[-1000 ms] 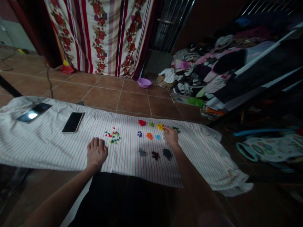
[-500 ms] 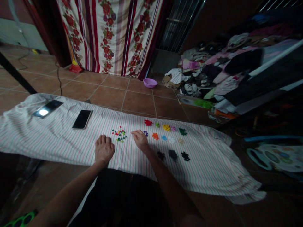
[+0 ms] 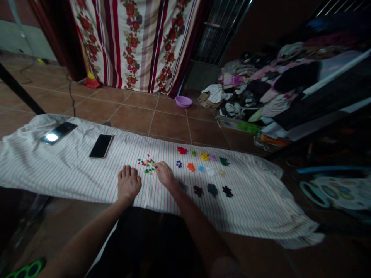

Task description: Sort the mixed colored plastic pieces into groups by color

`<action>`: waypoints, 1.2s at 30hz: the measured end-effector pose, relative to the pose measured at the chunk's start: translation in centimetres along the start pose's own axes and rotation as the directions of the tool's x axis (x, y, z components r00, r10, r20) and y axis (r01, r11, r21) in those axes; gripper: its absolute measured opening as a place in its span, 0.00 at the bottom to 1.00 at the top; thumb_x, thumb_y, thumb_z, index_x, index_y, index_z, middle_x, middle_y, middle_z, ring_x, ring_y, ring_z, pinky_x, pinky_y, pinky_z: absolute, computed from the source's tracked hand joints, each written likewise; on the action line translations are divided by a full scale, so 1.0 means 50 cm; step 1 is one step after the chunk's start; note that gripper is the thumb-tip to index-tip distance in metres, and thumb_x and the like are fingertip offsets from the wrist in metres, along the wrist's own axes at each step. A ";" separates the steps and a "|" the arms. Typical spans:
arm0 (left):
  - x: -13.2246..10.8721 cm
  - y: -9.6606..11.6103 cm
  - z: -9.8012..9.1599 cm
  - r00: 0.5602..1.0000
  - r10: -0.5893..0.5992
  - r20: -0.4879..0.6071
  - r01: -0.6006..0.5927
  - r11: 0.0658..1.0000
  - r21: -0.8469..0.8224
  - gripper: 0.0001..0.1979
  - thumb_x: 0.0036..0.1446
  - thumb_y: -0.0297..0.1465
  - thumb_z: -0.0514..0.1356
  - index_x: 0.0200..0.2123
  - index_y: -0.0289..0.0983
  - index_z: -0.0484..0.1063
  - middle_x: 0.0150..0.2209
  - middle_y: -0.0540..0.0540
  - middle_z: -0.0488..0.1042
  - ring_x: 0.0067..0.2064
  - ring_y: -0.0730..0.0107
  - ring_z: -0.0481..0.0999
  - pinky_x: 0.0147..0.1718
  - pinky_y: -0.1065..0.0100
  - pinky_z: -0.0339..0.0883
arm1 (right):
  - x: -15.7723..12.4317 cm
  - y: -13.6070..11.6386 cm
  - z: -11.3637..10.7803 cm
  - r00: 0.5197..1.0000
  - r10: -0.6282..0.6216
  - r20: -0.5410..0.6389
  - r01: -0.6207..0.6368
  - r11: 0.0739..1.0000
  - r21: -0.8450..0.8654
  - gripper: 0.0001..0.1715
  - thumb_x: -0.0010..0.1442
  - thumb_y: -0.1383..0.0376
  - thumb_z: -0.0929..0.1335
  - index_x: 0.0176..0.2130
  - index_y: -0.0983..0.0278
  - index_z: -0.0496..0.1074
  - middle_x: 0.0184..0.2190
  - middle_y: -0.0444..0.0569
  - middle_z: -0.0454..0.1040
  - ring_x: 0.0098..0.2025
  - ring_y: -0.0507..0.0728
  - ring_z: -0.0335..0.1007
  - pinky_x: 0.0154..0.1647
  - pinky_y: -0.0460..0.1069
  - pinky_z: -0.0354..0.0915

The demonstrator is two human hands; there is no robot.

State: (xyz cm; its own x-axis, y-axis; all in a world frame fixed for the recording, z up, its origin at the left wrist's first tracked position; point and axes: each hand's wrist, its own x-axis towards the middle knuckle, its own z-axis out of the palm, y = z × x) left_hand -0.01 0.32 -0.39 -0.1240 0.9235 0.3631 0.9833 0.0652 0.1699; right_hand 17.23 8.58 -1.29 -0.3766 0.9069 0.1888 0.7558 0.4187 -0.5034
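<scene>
A loose group of small mixed pieces (image 3: 146, 163), mostly red and green, lies on the striped cloth (image 3: 87, 177). My right hand (image 3: 165, 174) is at its right edge, thumb and fingertips drawn together; whatever may be between them is too small to make out. Palm down on the cloth, my left hand (image 3: 129, 182) rests just below and left of the group, fingers stretched out. Right of my right hand are little piles by colour: purple (image 3: 179, 164), orange (image 3: 190, 166), red (image 3: 182, 150), yellow (image 3: 204, 156), dark green (image 3: 224, 161) and black (image 3: 227, 191), among several others.
A phone (image 3: 101, 146) and a dark shiny slab (image 3: 58, 133) with a bright reflection lie on the cloth at the left. On the tiled floor beyond is a purple basin (image 3: 183, 102). Heaped clothes (image 3: 255, 85) fill the right back, near a floral curtain (image 3: 133, 42).
My right hand has moved left, from beside the purple pile to the edge of the mixed pieces. The purple pile and a dark grey pile show more now. My left hand stays in place.
</scene>
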 end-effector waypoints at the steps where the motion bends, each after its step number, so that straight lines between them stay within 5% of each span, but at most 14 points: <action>1: 0.000 0.000 -0.001 1.000 -0.001 0.000 0.001 1.000 -0.005 0.13 0.59 0.31 0.49 0.42 0.33 0.70 0.52 0.32 0.68 0.59 0.47 0.62 0.55 0.51 0.54 | -0.002 0.000 -0.001 1.000 0.006 -0.005 -0.006 1.000 0.003 0.15 0.59 0.73 0.64 0.41 0.59 0.75 0.39 0.48 0.74 0.45 0.56 0.69 0.50 0.49 0.65; 12: 0.000 0.001 -0.013 1.000 0.030 0.004 -0.030 0.999 0.012 0.13 0.59 0.31 0.48 0.41 0.33 0.69 0.49 0.33 0.68 0.56 0.50 0.63 0.52 0.52 0.56 | -0.024 0.019 -0.023 0.992 0.068 -0.108 -0.057 0.993 0.102 0.13 0.56 0.73 0.63 0.39 0.60 0.71 0.36 0.47 0.73 0.38 0.54 0.70 0.43 0.48 0.66; 20: 0.001 0.003 -0.013 0.999 0.037 0.007 -0.038 0.997 0.062 0.13 0.60 0.32 0.48 0.40 0.32 0.69 0.48 0.34 0.68 0.54 0.51 0.65 0.50 0.55 0.57 | -0.050 0.096 -0.088 0.946 0.152 -0.285 -0.081 0.965 0.248 0.11 0.60 0.64 0.62 0.38 0.61 0.73 0.34 0.48 0.76 0.35 0.54 0.73 0.41 0.48 0.68; 29: 0.001 0.001 -0.009 0.999 0.046 -0.006 -0.045 0.992 0.115 0.12 0.60 0.32 0.47 0.39 0.34 0.68 0.46 0.36 0.69 0.53 0.52 0.66 0.49 0.56 0.57 | -0.113 0.253 -0.223 0.752 0.401 -0.524 -0.283 0.913 0.293 0.17 0.56 0.55 0.63 0.35 0.63 0.73 0.27 0.48 0.76 0.29 0.54 0.72 0.35 0.48 0.68; 36: 0.001 0.001 -0.009 0.999 0.047 -0.011 -0.046 0.993 0.104 0.12 0.60 0.32 0.48 0.39 0.34 0.68 0.47 0.36 0.69 0.53 0.53 0.66 0.49 0.56 0.58 | -0.158 0.376 -0.318 0.571 0.600 -0.560 -0.527 0.791 0.310 0.18 0.50 0.57 0.64 0.36 0.64 0.74 0.25 0.46 0.74 0.28 0.54 0.70 0.33 0.48 0.66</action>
State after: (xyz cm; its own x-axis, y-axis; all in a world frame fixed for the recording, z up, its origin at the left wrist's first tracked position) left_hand -0.01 0.18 0.07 -0.0791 0.9211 0.3811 0.9965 0.0622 0.0566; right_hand 42.94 10.04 1.17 0.5381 0.7958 0.2777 0.6306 -0.1615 -0.7591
